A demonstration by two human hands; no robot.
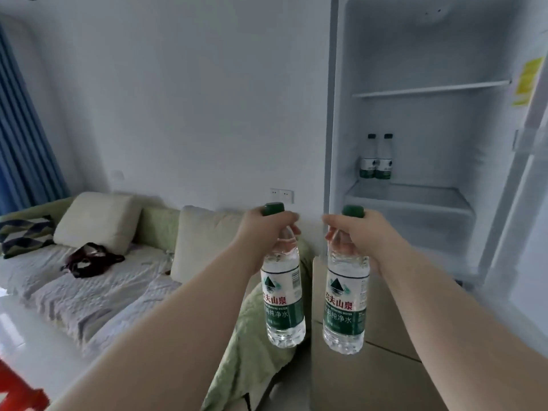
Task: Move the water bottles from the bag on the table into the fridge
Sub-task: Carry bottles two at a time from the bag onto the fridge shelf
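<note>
My left hand (264, 229) grips the neck of a clear water bottle (283, 304) with a green cap and green label, hanging upright. My right hand (358, 232) holds a second identical water bottle (345, 310) the same way, beside the first. Both hang in front of me, left of and below the open fridge (415, 203). Inside the fridge, two more bottles (376, 157) stand side by side at the back left of a lower shelf. The bag and the table are out of view.
The fridge door (527, 173) stands open at the right. A glass shelf (430, 89) sits above the stored bottles. A sofa (98, 271) with cushions and a dark garment lies to the left. A cardboard box (370, 375) stands below the bottles.
</note>
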